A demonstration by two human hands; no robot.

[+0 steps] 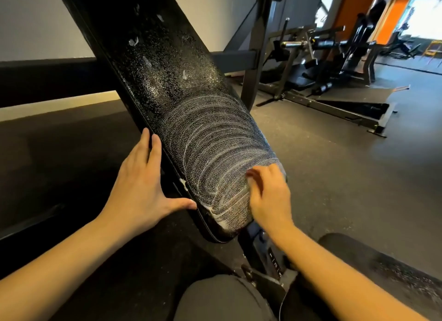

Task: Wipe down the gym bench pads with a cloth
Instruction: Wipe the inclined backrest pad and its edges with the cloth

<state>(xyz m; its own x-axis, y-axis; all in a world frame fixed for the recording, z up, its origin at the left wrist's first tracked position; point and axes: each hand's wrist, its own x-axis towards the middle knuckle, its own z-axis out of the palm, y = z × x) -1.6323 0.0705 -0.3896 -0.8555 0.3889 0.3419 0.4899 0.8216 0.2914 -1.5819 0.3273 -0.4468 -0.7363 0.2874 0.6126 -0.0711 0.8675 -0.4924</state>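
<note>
A long black bench pad (167, 86) slopes up and away from me. Its upper half is speckled with spray droplets and bits of foam, and its lower half carries white swirled wipe marks (215, 153). My left hand (141, 184) lies flat with straight fingers against the pad's left side edge, thumb at its lower corner. My right hand (267, 196) rests on the pad's lower right part, fingers curled and blurred by motion. A small grey-blue bit of cloth (284, 173) peeks out beyond its fingers; the rest of the cloth is hidden under the hand.
The bench's black frame and adjuster (272, 261) run below the pad towards my knees (222, 299). A second pad (382, 265) lies at lower right. Another gym machine (330, 64) stands on the dark rubber floor at the back right. A wall runs along the left.
</note>
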